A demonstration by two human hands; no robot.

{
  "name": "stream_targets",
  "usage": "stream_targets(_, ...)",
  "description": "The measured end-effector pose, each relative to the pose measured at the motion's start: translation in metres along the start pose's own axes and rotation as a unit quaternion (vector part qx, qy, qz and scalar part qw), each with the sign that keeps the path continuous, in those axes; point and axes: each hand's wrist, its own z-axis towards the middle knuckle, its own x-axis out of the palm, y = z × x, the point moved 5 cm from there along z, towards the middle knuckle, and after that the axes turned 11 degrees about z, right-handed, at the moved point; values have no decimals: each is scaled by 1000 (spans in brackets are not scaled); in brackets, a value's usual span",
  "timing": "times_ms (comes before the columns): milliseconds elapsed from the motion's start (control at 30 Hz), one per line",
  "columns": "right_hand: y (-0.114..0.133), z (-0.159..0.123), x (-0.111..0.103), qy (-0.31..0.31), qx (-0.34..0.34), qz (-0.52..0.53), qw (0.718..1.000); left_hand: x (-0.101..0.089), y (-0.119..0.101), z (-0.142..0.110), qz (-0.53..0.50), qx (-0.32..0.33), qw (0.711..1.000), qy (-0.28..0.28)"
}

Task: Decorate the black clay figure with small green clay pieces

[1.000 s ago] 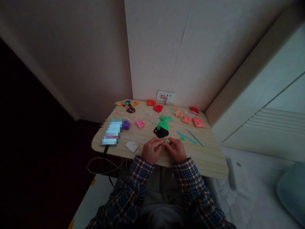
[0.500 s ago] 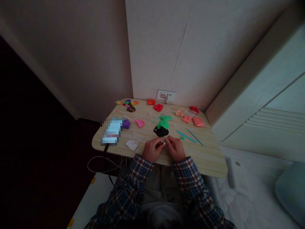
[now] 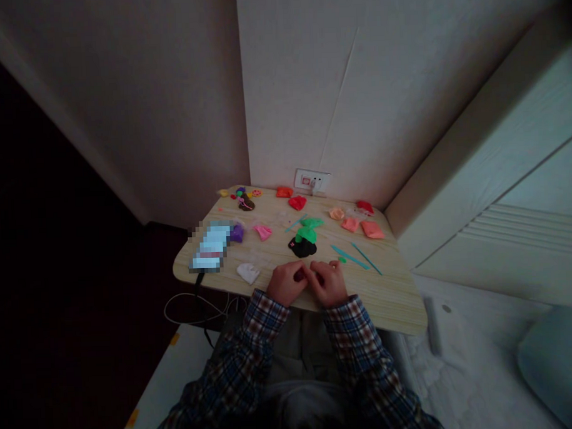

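Note:
My left hand (image 3: 285,283) and my right hand (image 3: 329,283) rest together on the near part of a small light wooden table (image 3: 392,298), fingertips meeting. Both are curled closed around something small that the fingers now hide. Just beyond them lies a black lump of clay topped with green clay (image 3: 304,238). A small green bit (image 3: 342,259) and two thin teal sticks (image 3: 357,257) lie to the right of my right hand. A white clay piece (image 3: 247,273) sits left of my left hand.
Pink, orange and red clay pieces (image 3: 361,226) lie at the back right, a red piece (image 3: 297,202) and small coloured figures (image 3: 243,199) at the back. A blurred flat object (image 3: 210,246) with a cable sits at the left edge. A wall socket (image 3: 312,180) is behind the table.
The small green piece that showed between my fingertips is now covered by my fingers. Both hands have drawn slightly closer together and towards me.

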Motion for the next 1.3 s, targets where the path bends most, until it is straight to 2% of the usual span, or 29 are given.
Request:
stream_targets(167, -5, 3, 0, 21, -3, 46, 999, 2, -3, -2, -5, 28, 999, 15)
stream_targets(367, -8, 3, -5, -2, 2, 83, 997, 1, -12, -4, -23, 110, 993, 27)
stream_targets(567, 1, 3, -6, 26, -1, 128, 991, -7, -5, -4, 9, 43, 999, -8)
stream_targets(667, 1, 6, -4, 43, 0, 128, 991, -3, 0, -4, 24, 23, 999, -13)
stream_targets(833, -7, 6, 2, 38, 20, 100, 994, 6, -2, -4, 24, 43, 999, 19)
stream_targets(1000, -16, 3, 0, -13, 60, 59, 996, 0, -10, -4, -38, 64, 996, 40)
stream_targets(1300, -17, 1, -3, -37, 86, 89, 992, -6, 10, 1, -131, -47, 989, -42)
